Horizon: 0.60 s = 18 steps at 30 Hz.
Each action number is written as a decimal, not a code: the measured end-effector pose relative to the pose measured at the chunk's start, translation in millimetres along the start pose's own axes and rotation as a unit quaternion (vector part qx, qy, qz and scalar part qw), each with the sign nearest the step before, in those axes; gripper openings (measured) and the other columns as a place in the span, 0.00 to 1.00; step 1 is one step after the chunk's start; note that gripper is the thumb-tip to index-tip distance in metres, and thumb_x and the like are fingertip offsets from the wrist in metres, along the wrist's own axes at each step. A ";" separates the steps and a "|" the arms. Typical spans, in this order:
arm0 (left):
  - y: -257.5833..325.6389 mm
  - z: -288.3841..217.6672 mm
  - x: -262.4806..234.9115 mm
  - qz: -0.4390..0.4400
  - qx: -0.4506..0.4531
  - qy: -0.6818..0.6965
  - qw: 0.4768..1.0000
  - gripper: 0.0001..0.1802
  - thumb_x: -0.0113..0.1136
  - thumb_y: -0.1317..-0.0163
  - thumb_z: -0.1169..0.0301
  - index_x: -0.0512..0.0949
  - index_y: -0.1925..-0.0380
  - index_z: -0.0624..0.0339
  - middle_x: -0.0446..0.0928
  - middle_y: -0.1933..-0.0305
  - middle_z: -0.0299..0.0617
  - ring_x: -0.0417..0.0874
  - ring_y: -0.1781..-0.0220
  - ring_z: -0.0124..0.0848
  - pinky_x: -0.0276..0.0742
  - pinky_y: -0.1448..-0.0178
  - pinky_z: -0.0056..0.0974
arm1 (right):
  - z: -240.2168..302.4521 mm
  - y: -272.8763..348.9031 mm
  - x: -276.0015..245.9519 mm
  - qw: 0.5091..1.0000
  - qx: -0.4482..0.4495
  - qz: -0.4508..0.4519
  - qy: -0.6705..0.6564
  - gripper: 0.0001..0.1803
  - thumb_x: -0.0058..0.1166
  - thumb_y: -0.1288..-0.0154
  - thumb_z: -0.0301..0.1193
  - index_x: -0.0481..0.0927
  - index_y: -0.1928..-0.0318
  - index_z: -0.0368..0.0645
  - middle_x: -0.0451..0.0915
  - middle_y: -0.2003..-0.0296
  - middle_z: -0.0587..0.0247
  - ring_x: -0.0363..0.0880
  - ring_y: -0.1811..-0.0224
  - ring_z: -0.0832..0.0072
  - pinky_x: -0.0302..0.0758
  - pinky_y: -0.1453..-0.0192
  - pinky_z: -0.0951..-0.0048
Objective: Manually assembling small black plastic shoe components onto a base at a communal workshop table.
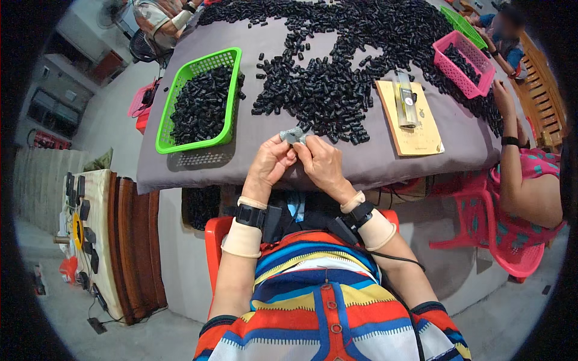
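Note:
Just short of the heap of small black cylindrical parts (319,96), my two hands meet above the grey tablecloth. Between the fingertips is a small grey, speckled piece (292,136) with a darker patch; its exact kind cannot be made out. My left hand (270,161) pinches it from the left, fingers curled. On the other side, my right hand (325,165) grips it between thumb and bent fingers. A green basket (236,96) filled with black parts stands to the left of my hands. To their right lies a yellowish board (415,143) carrying a clear and metal fixture (407,105).
A pink basket (480,88) holding black parts stands at the right, with another green basket (463,27) beyond. A co-worker's arm (512,156) reaches in there; other people sit at the far corners. At lower left is a side table (96,198) with dark devices.

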<state>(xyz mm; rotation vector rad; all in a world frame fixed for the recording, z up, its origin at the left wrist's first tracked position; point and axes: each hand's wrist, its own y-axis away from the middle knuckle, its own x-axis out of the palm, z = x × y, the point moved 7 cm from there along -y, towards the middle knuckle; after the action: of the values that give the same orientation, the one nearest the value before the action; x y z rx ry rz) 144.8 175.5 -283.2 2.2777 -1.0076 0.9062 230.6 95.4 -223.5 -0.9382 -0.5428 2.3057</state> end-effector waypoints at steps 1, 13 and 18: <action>-0.2 0.3 -3.4 -0.024 0.004 -0.004 1.000 0.08 0.50 0.38 0.76 0.73 0.60 0.64 0.75 0.69 0.38 0.73 0.76 0.22 0.69 0.74 0.25 | -1.7 -0.4 -1.1 1.000 0.009 0.000 -0.014 0.11 0.51 0.39 0.34 0.70 0.75 0.42 0.73 0.79 0.56 0.74 0.79 0.58 0.67 0.78 0.61; 35.3 -125.2 2.4 -0.202 0.210 -0.270 0.918 0.13 0.59 0.47 0.78 0.77 0.60 0.63 0.76 0.75 0.35 0.74 0.82 0.20 0.68 0.82 0.22 | -44.9 1.3 -6.6 0.946 0.180 0.003 -0.270 0.18 0.44 0.32 0.39 0.71 0.73 0.38 0.66 0.85 0.72 0.61 0.80 0.86 0.61 0.77 0.78; 44.7 -193.2 -20.8 -0.330 0.291 -0.414 0.797 0.16 0.61 0.47 0.75 0.75 0.57 0.63 0.75 0.74 0.34 0.73 0.80 0.19 0.67 0.81 0.22 | -44.2 -0.2 -2.0 0.950 0.186 0.018 -0.249 0.19 0.44 0.32 0.40 0.70 0.74 0.38 0.65 0.85 0.70 0.61 0.80 0.85 0.61 0.77 0.77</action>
<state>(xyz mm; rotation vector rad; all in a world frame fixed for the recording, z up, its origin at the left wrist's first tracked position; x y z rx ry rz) 27.4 283.3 -163.4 3.3206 -0.0750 -0.1785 264.0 100.7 -252.0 -0.1835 -0.2670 2.5593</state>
